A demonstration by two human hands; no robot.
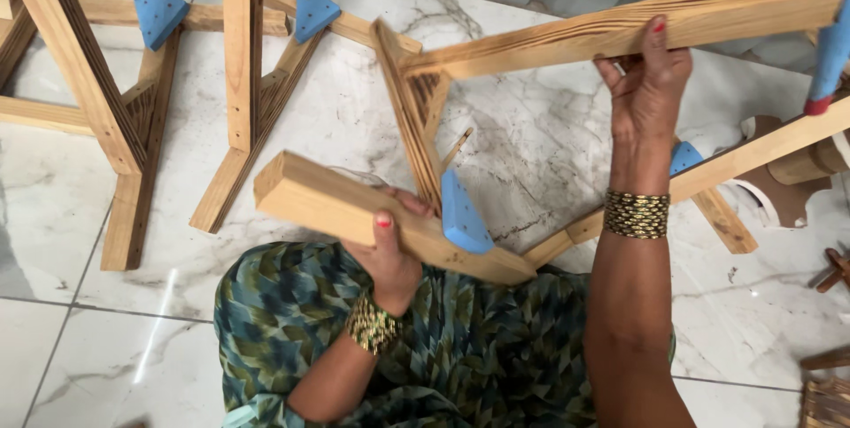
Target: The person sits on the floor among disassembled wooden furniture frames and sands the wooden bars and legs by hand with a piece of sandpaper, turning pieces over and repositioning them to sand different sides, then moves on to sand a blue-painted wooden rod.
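Observation:
I hold a wooden frame of joined beams above my lap. My left hand (390,246) grips its near leg (319,202), a thick pale beam that ends at a blue triangular corner brace (462,214). My right hand (645,83) is raised and clasps the long upper beam (567,38) from below, thumb on top. A slanted strut (412,109) joins the two beams. Gold bangles sit on both wrists, and my green patterned dress fills the bottom of the view.
Two more wooden frames (239,83) with blue corner braces (159,16) lie on the white marble floor (549,145) at the left. Another wooden beam (753,154) crosses at the right, near a blue tool handle (832,47), brown pieces and small wood scraps.

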